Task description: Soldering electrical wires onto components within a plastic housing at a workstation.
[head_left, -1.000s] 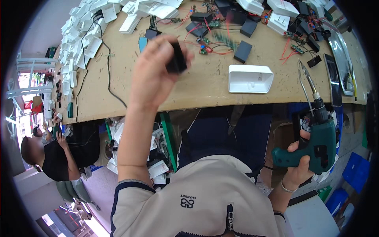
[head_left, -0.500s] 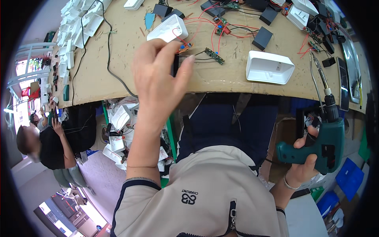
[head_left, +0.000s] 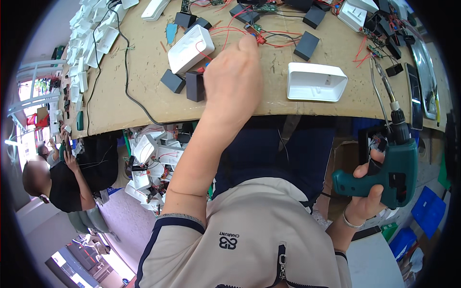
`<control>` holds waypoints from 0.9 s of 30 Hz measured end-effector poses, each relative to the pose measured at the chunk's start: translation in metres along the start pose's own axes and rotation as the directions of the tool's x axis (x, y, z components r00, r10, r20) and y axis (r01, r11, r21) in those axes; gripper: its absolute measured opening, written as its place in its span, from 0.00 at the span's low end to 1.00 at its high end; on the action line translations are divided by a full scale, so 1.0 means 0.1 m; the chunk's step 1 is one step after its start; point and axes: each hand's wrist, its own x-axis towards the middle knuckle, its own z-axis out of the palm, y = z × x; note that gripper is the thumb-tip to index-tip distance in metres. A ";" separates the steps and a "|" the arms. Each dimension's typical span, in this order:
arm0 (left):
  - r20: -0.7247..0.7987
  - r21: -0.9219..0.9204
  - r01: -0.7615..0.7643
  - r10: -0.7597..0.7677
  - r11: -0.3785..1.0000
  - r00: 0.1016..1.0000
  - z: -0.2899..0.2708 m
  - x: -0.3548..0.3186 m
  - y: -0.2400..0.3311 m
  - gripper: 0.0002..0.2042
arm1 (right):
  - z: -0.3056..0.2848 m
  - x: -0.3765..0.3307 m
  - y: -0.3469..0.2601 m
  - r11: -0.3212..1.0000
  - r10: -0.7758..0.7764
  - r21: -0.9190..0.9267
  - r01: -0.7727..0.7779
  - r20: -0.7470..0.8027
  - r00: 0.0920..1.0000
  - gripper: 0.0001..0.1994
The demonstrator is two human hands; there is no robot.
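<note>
"While the left hand (head_left: pixel 234 77) reaches over the tabletop's (head_left: pixel 144 86) near edge, what does it hold?"
"Cannot tell; fingers curled at red wires (head_left: pixel 269 38). Right hand (head_left: pixel 367 189) grips green drill (head_left: pixel 401 165) below that edge."

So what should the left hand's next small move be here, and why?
Probably close the fingers on the small circuit board: the left hand is stretched over the bench right at its red wires, apparently empty, while the right hand holds the green power screwdriver off the table.
</note>
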 end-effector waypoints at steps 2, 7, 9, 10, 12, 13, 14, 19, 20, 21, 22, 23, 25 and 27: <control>-0.168 -0.165 -0.082 0.054 0.983 0.984 -0.06 -0.05 -0.01 0.06 | -0.01 0.02 0.01 0.995 0.069 0.069 -0.068 -0.012 0.998 0.33; -0.052 -0.606 0.021 -0.066 0.796 0.996 -0.18 -0.22 -0.01 0.07 | 0.12 0.11 0.23 0.862 0.270 0.435 -0.260 0.040 0.962 0.35; -0.088 -0.637 -0.191 0.176 0.747 0.980 -0.18 -0.25 0.00 0.07 | 0.23 0.21 0.33 0.768 0.280 0.580 -0.273 0.080 0.957 0.35; -0.088 -0.638 -0.190 0.174 0.746 0.981 -0.17 -0.26 0.02 0.07 | 0.28 0.24 0.37 0.769 0.280 0.578 -0.274 0.081 0.956 0.35; -0.121 -0.672 -0.240 0.216 0.700 0.969 -0.12 -0.30 0.10 0.08 | 0.36 0.31 0.42 0.718 0.346 0.613 -0.330 0.097 0.933 0.34; -0.138 -0.687 -0.264 0.236 0.677 0.962 -0.09 -0.31 0.13 0.09 | 0.40 0.34 0.44 0.718 0.346 0.612 -0.331 0.099 0.933 0.34; -0.147 -0.658 -0.299 0.271 0.691 0.951 -0.05 -0.31 0.15 0.10 | 0.44 0.36 0.46 0.723 0.353 0.606 -0.333 0.091 0.931 0.34; -0.155 -0.671 -0.292 0.256 0.681 0.954 0.06 -0.31 0.25 0.08 | 0.58 0.40 0.54 0.690 0.400 0.620 -0.374 0.105 0.911 0.33; -0.136 -0.690 -0.222 0.178 0.689 0.975 0.05 -0.31 0.29 0.08 | 0.62 0.41 0.54 0.707 0.397 0.601 -0.373 0.100 0.912 0.33; -0.115 -0.708 -0.151 0.098 0.690 0.989 0.06 -0.32 0.32 0.07 | 0.66 0.42 0.53 0.713 0.401 0.593 -0.373 0.090 0.912 0.33; -0.137 -0.689 -0.153 0.079 0.708 0.987 0.08 -0.32 0.33 0.06 | 0.69 0.44 0.53 0.703 0.390 0.614 -0.360 0.091 0.916 0.32; -0.135 -0.699 -0.151 0.079 0.699 0.988 0.09 -0.33 0.34 0.06 | 0.69 0.45 0.52 0.692 0.378 0.633 -0.346 0.091 0.921 0.32; -0.137 -0.671 -0.137 0.059 0.729 0.989 0.09 -0.33 0.35 0.06 | 0.65 0.43 0.49 0.725 0.372 0.599 -0.341 0.076 0.925 0.33; -0.147 -0.668 -0.152 0.071 0.729 0.987 0.10 -0.32 0.36 0.06 | 0.57 0.38 0.44 0.790 0.347 0.528 -0.311 0.033 0.937 0.33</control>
